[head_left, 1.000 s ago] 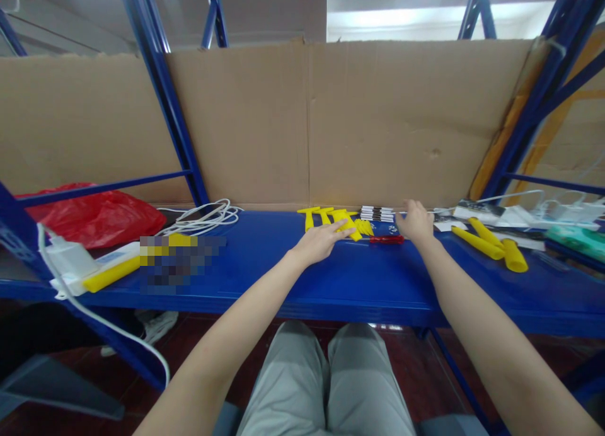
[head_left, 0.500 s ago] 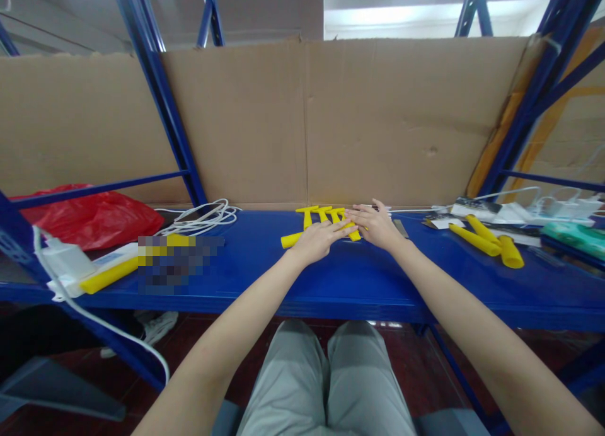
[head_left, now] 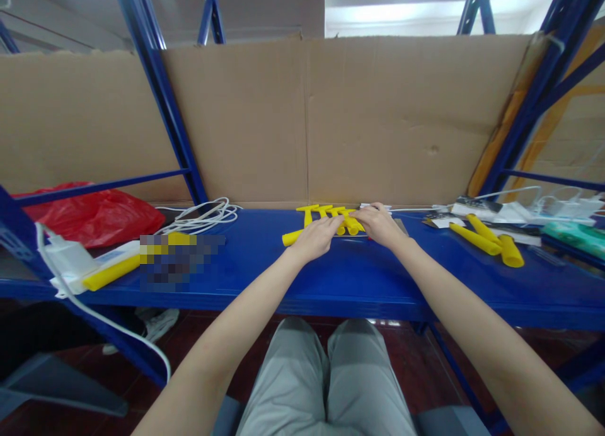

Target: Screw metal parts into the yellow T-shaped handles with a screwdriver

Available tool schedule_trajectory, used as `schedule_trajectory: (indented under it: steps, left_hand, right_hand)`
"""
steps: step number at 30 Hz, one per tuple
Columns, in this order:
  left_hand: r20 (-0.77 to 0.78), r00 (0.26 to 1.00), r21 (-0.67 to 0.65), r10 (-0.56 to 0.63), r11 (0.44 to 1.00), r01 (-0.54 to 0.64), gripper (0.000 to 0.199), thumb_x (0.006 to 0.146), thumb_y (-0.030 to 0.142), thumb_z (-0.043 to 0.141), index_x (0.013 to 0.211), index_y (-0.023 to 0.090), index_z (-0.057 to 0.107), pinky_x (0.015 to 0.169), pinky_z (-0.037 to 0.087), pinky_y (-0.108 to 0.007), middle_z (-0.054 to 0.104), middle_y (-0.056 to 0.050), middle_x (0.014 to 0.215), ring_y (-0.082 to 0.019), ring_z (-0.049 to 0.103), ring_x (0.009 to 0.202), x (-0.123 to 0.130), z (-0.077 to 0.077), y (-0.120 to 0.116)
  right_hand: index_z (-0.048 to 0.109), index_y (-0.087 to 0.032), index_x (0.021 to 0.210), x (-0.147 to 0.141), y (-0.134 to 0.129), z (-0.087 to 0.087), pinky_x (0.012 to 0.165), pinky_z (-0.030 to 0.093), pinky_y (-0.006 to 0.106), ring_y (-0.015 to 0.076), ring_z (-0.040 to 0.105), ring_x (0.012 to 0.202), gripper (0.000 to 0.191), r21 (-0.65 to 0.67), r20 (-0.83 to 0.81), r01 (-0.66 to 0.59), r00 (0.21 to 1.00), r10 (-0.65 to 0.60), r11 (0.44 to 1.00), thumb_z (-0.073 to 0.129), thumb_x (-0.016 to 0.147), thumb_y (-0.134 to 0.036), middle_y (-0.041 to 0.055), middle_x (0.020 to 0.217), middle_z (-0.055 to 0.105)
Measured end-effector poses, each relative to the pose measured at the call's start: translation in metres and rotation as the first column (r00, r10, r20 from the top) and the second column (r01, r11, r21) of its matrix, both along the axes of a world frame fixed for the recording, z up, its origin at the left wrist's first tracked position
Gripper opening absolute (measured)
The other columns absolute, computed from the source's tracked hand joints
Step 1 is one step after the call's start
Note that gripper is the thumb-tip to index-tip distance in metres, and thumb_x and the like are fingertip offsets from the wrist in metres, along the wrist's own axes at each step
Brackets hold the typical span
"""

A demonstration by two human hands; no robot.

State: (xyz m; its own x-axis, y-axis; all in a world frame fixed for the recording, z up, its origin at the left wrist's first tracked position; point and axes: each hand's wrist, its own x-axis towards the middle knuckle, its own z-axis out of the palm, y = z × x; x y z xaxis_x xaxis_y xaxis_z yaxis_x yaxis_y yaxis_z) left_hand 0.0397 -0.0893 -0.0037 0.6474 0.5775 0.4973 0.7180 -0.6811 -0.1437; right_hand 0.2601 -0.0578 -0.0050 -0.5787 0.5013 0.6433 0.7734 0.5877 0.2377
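Note:
Several yellow T-shaped pieces point(head_left: 308, 216) lie in a row on the blue tabletop point(head_left: 265, 259), near the cardboard at the back. My left hand point(head_left: 317, 237) rests over the front of the row, its fingers pointing right at the yellow pieces; whether it grips one is hidden. A yellow tube point(head_left: 292, 237) sticks out to the left of that hand. At the right end of the row my right hand point(head_left: 379, 225) touches the yellow pieces with its fingertips, and its grip is too small to make out. The fingertips of both hands are close together.
On the right lie yellow cones point(head_left: 511, 252), papers and a green packet point(head_left: 574, 239). A red bag point(head_left: 94, 218), coiled white cable point(head_left: 212, 217), power strip and another yellow tube point(head_left: 113, 272) are on the left. Cardboard point(head_left: 401, 121) stands behind. A person's shoe shows at lower left.
The fingers of my right hand have drawn in, and my left hand's fingers have pulled back slightly. The yellow pieces between the hands show more and sit differently.

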Motion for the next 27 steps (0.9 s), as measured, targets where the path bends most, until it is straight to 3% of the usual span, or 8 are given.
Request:
schedule_trajectory:
  steps: [6,13,19,27]
  left_hand:
    - [-0.003,1.000,0.015,-0.001,1.000,0.001,0.045,0.086,0.003,0.036,0.129,0.013,0.049,0.090,0.048,-0.039,0.064,-0.015,0.113,-0.024,0.060,0.106,0.0005,0.0033,-0.0011]
    - [0.015,0.998,0.050,-0.053,0.997,0.052,0.052,0.085,0.002,0.035,0.133,0.016,0.048,0.091,0.049,-0.040,0.063,-0.013,0.120,-0.024,0.058,0.110,-0.0014,0.0006,0.0027]
    - [-0.006,0.996,0.072,-0.091,0.993,0.091,0.058,0.083,0.000,0.035,0.138,0.016,0.045,0.100,0.045,-0.038,0.054,-0.012,0.137,-0.020,0.055,0.117,-0.0016,0.0003,0.0037]
    - [-0.020,0.993,0.070,-0.113,0.991,0.115,0.062,0.083,0.001,0.037,0.142,0.018,0.042,0.099,0.046,-0.040,0.055,-0.010,0.137,-0.020,0.057,0.114,-0.0030,-0.0007,0.0052]
  right_hand:
    - [0.064,-0.020,0.119,0.0012,0.0013,-0.0005,0.088,0.038,0.037,0.0208,0.063,0.101,0.043,-0.006,-0.014,-0.012,1.000,0.012,1.000,0.038,0.088,-0.005,0.0101,0.115,0.070]
    - [0.061,-0.019,0.123,0.0019,0.0013,-0.0010,0.086,0.040,0.036,0.0209,0.063,0.104,0.043,-0.007,-0.012,-0.017,1.000,0.016,1.000,0.038,0.089,-0.007,0.0114,0.116,0.069]
    - [0.062,-0.017,0.122,0.0021,0.0017,-0.0009,0.086,0.041,0.036,0.0208,0.063,0.106,0.044,0.006,-0.011,-0.016,1.000,0.016,1.000,0.036,0.088,-0.005,0.0116,0.117,0.069]
    - [0.064,-0.019,0.120,0.0033,0.0035,-0.0018,0.086,0.042,0.036,0.0215,0.063,0.104,0.042,0.013,0.002,-0.013,1.000,0.013,1.000,0.040,0.087,-0.006,0.0107,0.116,0.069]
